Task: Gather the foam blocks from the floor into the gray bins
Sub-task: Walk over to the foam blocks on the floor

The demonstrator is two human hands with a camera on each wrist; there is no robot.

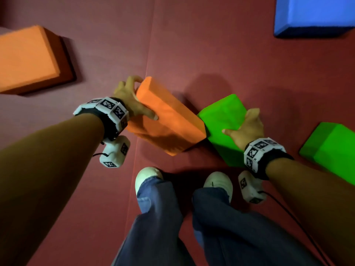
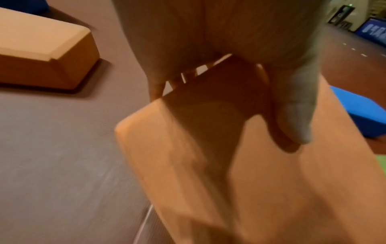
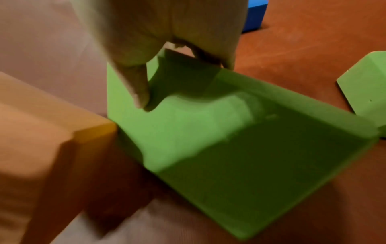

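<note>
Far to the left a big orange block (image 1: 26,58) is lying flat on the red floor mat (image 1: 192,45), well apart from the person. Next, the left hand (image 1: 130,100) is gripping a tilted orange block (image 1: 165,120), thumb across its top face and fingers curling round the far end. The left wrist view is showing those fingers (image 2: 156,89) hooking over the far edge, which the head view partly hides. That block's lower corner is touching the tilted green block (image 1: 222,120), which the right hand (image 1: 247,127) is holding, thumb on top and fingers over the far side. The right wrist view is showing the thumb (image 3: 137,87) pressing the green face. Further right a second green block (image 1: 332,146) is sitting on the mat, and a blue block (image 1: 315,14) is lying beyond it. The person's white shoes (image 1: 148,177) are standing just behind the held blocks.
</note>
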